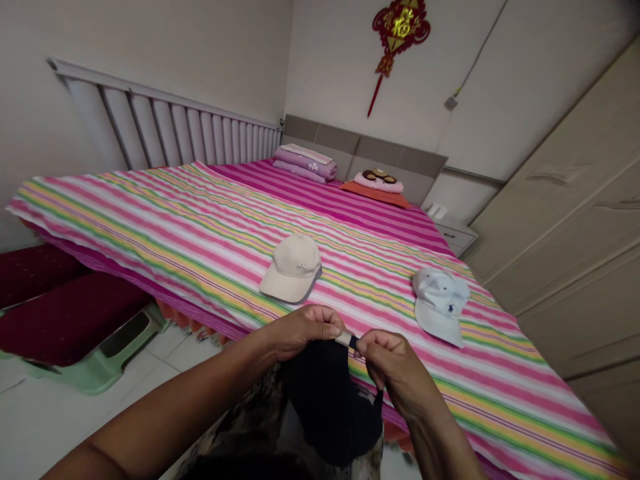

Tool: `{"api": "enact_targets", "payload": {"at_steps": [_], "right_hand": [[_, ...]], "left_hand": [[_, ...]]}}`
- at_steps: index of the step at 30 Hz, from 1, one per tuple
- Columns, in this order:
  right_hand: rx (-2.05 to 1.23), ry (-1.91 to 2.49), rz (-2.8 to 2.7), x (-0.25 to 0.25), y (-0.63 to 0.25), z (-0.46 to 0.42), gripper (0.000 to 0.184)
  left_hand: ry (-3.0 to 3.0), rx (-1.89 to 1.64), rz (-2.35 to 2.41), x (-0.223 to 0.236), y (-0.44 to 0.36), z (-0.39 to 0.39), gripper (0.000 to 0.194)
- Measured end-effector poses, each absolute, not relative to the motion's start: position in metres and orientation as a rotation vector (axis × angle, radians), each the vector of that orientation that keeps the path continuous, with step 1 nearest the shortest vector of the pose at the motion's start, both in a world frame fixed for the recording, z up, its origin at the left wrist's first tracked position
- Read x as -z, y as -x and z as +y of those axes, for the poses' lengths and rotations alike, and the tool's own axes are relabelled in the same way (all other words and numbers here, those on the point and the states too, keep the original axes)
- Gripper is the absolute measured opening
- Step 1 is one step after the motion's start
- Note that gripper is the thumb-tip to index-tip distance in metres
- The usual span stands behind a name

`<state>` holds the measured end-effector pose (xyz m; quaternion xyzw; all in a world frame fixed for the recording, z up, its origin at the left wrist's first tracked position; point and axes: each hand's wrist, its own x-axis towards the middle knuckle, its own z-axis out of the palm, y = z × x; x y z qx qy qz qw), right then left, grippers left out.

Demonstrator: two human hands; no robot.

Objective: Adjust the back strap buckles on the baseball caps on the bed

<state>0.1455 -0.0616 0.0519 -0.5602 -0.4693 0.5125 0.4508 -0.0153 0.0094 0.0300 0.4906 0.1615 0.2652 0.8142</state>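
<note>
I hold a black cap (333, 400) in front of me at the near edge of the bed. My left hand (303, 330) pinches the cap's back strap on one side, fingers closed. My right hand (390, 363) pinches the other end of the strap, fingers closed, and the two hands almost touch at a small pale tab (344, 338). A beige cap (293, 268) lies on the striped bedspread (200, 227) just beyond my left hand. A white cap (440, 303) lies on the bedspread to the right, beyond my right hand.
Folded purple bedding (305, 162) and a pink pillow on an orange one (376, 185) lie at the headboard. A dark red cushioned bench on green legs (70, 320) stands at the left. A nightstand (457, 235) and a beige wardrobe (575, 233) are at the right.
</note>
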Motion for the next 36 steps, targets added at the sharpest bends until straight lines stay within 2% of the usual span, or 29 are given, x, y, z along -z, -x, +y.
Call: {"api": "enact_targets", "payload": {"at_steps": [15,20,29,36], "right_hand": [[-1.355,1.255,-1.136,-0.05,-0.142,-0.064,0.022],[-1.437,1.189,-1.056,-0.046,-0.139,-0.065,0.021],[-1.484,1.133,-1.023,-0.047,-0.134,-0.068,0.025],[-1.519,1.087,-0.995,-0.047,-0.135,-0.071,0.02]], "left_hand": [[-1.067,-0.62,0.376,-0.025,0.015,0.009,0.023],[-1.082,-0.61,0.371,-0.024,0.014,0.008,0.032],[-1.073,-0.69,0.383,-0.025,0.008,0.003,0.033],[-0.987,-0.702,0.293,-0.024,0.01,0.004,0.031]]}}
